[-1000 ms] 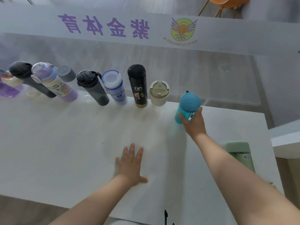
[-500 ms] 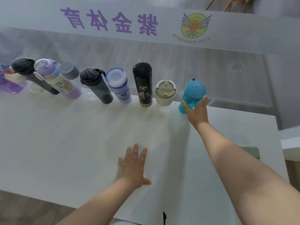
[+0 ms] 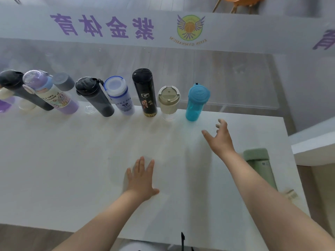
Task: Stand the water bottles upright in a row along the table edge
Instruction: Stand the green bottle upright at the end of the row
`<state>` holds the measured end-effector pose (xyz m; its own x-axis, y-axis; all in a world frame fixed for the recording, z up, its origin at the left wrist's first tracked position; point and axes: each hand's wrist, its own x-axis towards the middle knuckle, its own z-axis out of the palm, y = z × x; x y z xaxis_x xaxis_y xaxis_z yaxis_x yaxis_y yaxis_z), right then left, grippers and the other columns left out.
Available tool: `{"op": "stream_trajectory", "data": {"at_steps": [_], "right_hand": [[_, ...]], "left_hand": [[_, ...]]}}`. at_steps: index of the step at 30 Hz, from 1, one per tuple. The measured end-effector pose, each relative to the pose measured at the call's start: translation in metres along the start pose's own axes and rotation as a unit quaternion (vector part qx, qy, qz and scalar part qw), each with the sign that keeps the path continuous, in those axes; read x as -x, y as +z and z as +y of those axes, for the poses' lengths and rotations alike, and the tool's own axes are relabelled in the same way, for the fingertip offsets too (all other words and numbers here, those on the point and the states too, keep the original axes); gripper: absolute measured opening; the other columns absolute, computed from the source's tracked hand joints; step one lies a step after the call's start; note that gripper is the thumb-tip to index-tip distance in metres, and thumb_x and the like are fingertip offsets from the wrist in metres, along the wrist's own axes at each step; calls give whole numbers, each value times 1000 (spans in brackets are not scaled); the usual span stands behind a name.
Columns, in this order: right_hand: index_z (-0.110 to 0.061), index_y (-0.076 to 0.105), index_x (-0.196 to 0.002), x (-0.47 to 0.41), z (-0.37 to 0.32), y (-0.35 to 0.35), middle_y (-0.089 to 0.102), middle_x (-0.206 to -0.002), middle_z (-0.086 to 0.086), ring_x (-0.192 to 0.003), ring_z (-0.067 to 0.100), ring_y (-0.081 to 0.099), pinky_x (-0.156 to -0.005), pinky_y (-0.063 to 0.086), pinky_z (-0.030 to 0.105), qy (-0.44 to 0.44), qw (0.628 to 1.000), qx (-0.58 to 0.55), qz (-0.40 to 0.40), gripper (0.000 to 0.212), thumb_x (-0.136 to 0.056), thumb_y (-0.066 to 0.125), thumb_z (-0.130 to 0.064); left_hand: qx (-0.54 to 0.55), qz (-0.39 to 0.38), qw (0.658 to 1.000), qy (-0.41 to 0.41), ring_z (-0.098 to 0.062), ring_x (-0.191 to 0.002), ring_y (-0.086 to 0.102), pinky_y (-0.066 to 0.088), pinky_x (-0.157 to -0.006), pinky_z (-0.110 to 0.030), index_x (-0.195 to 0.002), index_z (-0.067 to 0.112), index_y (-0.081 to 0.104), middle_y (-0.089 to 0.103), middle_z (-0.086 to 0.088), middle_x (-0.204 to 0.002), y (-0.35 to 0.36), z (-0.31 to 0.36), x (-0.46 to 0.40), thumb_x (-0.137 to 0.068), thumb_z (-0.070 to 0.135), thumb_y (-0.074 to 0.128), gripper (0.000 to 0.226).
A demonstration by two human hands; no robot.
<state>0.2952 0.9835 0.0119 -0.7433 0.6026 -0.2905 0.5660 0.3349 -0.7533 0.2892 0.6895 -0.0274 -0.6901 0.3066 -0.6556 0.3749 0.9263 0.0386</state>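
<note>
Blue bottle (image 3: 196,104) stands upright, lid up; right hand (image 3: 220,140) spread, empty.

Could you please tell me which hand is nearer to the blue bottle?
Right. The right hand hovers open just beside the blue bottle; the left hand lies flat on the table, farther back.

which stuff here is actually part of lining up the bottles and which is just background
Part of the job:
blue bottle, just stood at the row's right end
beige-lidded cup
black flask
white bottle with blue rim
dark grey bottle
green bottle, apart from the row beside the right arm

Just lying about:
orange chair
purple lettering on the glass
</note>
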Motion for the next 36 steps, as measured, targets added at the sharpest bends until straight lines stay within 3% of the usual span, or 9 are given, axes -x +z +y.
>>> {"op": "stream_trajectory", "data": {"at_steps": [5, 11, 17, 19, 24, 30, 34, 36], "right_hand": [[-15, 33, -139, 55, 38, -38, 46, -137, 8, -128, 21, 43, -99, 37, 33, -12, 999, -6, 50, 58, -89, 62, -21], [-8, 49, -126, 124, 82, -75, 57, -120, 8, -112, 21, 53, -92, 37, 25, -52, 983, 33, 174, 42, -86, 62, -6], [-2, 46, -126, 190, 140, -95, 53, -121, 15, -113, 28, 48, -94, 42, 38, 26, 946, 39, 322, 49, -83, 68, -8], [-1, 40, -132, 203, 159, -96, 49, -127, 19, -119, 32, 45, -98, 42, 45, 78, 944, 32, 319, 63, -81, 73, -17], [-8, 24, -146, 221, 186, -87, 41, -140, 14, -126, 30, 44, -100, 42, 43, 203, 953, -59, 215, 95, -75, 77, -44], [-16, 29, -142, 222, 192, -78, 55, -128, 3, -106, 19, 57, -80, 44, 27, 225, 942, -146, 203, 81, -79, 75, -37], [-17, 34, -138, 221, 191, -81, 60, -124, 4, -101, 18, 60, -63, 41, 9, 214, 940, -164, 211, 70, -83, 73, -34], [-16, 35, -138, 222, 189, -83, 60, -123, 3, -102, 18, 59, -64, 41, 10, 204, 940, -162, 219, 70, -82, 73, -35]], "left_hand": [[-11, 48, 998, 44, -28, -148, -12, 0, -120, -48, -152, 26, -6, -16, -7, -161, -6, 15, -2, -87, 54, 55, 93], [21, 39, 984, 175, -25, -149, 5, 12, -120, -36, -153, 23, 5, -1, -5, -163, -18, 76, -1, -91, 42, 55, 82], [-11, 45, 944, 326, -24, -147, 13, 19, -119, -36, -152, 23, 14, 12, -5, -161, -34, 165, 5, -90, 33, 58, 77], [-41, 51, 928, 367, -26, -147, 13, 20, -119, -39, -152, 23, 13, 10, -5, -162, -37, 196, 7, -90, 31, 58, 76], [-146, 87, 870, 463, -27, -148, 6, 20, -117, -43, -152, 22, 13, 4, -5, -162, -44, 268, 12, -88, 24, 58, 78], [-285, 125, 797, 518, -31, -148, -4, 8, -121, -47, -152, 23, 10, 0, -5, -162, -38, 317, 10, -89, 11, 49, 75], [-335, 141, 784, 504, -33, -147, 0, 7, -119, -52, -152, 23, 11, 12, -6, -159, -34, 326, 1, -89, 20, 55, 77], [-337, 150, 781, 504, -33, -147, 3, 9, -118, -54, -151, 24, 11, 14, -7, -157, -33, 325, 0, -88, 28, 59, 80]]}}
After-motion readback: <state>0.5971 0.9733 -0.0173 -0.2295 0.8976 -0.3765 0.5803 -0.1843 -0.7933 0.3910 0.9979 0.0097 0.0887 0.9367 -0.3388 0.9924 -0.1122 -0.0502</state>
